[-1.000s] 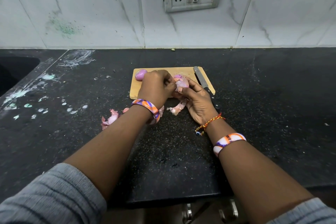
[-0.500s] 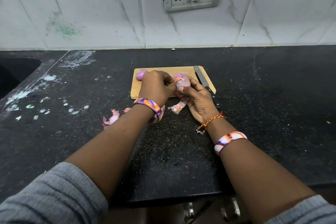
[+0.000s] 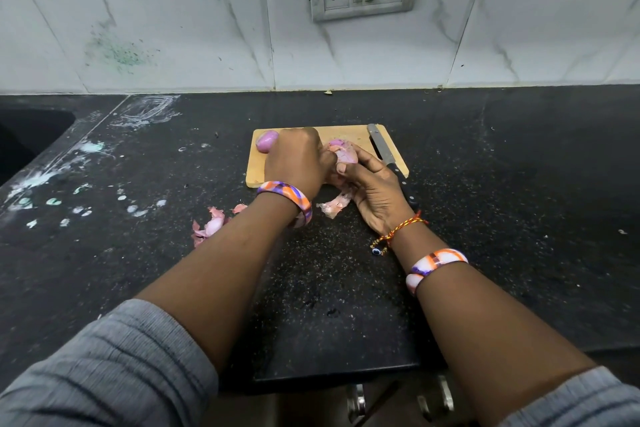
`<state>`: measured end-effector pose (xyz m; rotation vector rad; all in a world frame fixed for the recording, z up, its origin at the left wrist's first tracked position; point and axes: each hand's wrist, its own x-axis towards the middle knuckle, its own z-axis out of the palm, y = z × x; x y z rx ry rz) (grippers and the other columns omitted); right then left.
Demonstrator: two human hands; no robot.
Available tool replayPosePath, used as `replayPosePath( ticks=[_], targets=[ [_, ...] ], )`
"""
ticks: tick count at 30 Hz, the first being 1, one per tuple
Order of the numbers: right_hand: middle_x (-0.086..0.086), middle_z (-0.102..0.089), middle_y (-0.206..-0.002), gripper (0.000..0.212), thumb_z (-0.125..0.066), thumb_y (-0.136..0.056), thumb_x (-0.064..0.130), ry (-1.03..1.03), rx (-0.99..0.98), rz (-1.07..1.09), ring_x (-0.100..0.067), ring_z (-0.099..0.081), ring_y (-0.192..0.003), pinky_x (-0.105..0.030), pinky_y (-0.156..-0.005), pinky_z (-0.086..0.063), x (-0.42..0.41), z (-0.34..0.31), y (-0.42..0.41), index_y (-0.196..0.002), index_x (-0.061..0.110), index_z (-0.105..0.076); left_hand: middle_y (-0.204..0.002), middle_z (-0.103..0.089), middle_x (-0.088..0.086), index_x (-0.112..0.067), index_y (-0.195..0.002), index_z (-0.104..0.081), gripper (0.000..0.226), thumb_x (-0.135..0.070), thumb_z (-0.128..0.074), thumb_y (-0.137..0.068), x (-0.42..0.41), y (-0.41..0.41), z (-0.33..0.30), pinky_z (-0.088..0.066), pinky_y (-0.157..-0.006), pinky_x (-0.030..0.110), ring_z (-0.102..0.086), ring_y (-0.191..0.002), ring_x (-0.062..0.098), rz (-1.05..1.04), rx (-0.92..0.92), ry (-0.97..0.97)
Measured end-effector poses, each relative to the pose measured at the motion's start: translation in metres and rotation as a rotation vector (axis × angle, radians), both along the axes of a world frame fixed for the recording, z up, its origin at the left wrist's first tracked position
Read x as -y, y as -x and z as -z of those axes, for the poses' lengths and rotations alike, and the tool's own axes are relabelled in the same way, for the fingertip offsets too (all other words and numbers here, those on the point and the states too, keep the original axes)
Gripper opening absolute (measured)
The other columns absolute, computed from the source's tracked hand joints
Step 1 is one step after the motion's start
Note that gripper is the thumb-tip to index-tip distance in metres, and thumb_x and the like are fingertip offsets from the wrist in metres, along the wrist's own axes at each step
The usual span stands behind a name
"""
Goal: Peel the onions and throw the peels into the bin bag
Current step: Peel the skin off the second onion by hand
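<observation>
Little is changed since earlier: the onion (image 3: 343, 155) is held between both grips, left hand (image 3: 299, 158) and right hand (image 3: 375, 189) curled closed around it.

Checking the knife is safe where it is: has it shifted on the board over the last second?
No. The knife lies along the board's right edge as before.

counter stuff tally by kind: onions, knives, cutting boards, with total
onions: 2, a peeled one lying on the board and one held in both hands
knives: 1
cutting boards: 1
total: 4
</observation>
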<state>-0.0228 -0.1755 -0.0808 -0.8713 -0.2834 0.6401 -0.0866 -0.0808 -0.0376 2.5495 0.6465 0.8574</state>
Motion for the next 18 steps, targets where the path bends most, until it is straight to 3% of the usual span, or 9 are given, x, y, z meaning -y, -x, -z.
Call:
replayPosePath(
  ticks=[7,11,13,15,18],
  targets=[
    [-0.007,-0.063,-0.094,0.042,-0.047,-0.085,-0.010,0.028,-0.015,-0.019,-0.013,-0.061,-0.081,-0.021,-0.065,-0.054,0.002,-0.002,-0.001,-0.126,-0.002,-0.049,-0.055,-0.061,0.013,0.001,-0.061,-0.065,0.022,-0.015,-0.060,-0.076,-0.008,-0.005,0.000,-0.050,-0.074,0.027,-0.061,-0.061,0.027,-0.090,0.116,0.368],
    [-0.006,-0.061,-0.093,0.031,-0.046,-0.086,-0.009,0.024,-0.041,-0.034,-0.015,-0.058,-0.083,-0.021,-0.063,-0.055,0.004,-0.002,-0.003,-0.111,0.006,-0.058,-0.045,-0.059,0.000,-0.004,-0.058,-0.059,0.024,-0.006,-0.057,-0.082,-0.017,-0.004,0.002,-0.049,-0.050,0.014,-0.056,-0.037,0.003,-0.051,0.185,0.774],
    [-0.006,-0.062,-0.094,0.028,-0.047,-0.086,-0.008,0.000,-0.057,-0.026,-0.015,-0.059,-0.084,-0.022,-0.065,-0.055,0.002,-0.002,-0.005,-0.102,0.011,-0.060,-0.043,-0.061,-0.005,-0.004,-0.064,-0.061,0.022,-0.002,-0.053,-0.086,-0.017,-0.004,0.000,-0.052,-0.051,0.014,-0.059,-0.044,0.007,0.052,0.263,0.984],
    [-0.007,-0.062,-0.094,0.027,-0.046,-0.086,-0.007,-0.020,-0.068,-0.015,-0.015,-0.059,-0.085,-0.023,-0.068,-0.055,0.002,-0.001,-0.007,-0.099,0.012,-0.060,-0.057,-0.064,-0.001,-0.005,-0.075,-0.065,0.016,-0.008,-0.055,-0.086,-0.014,-0.003,-0.001,-0.053,-0.059,0.020,-0.060,-0.059,0.013,0.151,0.271,0.996],
    [-0.009,-0.061,-0.097,0.027,-0.045,-0.087,-0.008,-0.060,-0.069,-0.014,-0.016,-0.059,-0.087,-0.023,-0.069,-0.056,0.003,-0.001,-0.008,-0.102,0.009,-0.059,-0.073,-0.065,-0.004,-0.015,-0.078,-0.068,0.005,-0.020,-0.069,-0.077,-0.007,0.000,0.003,-0.050,-0.067,0.017,-0.058,-0.067,0.005,0.264,0.188,0.682]
  ],
)
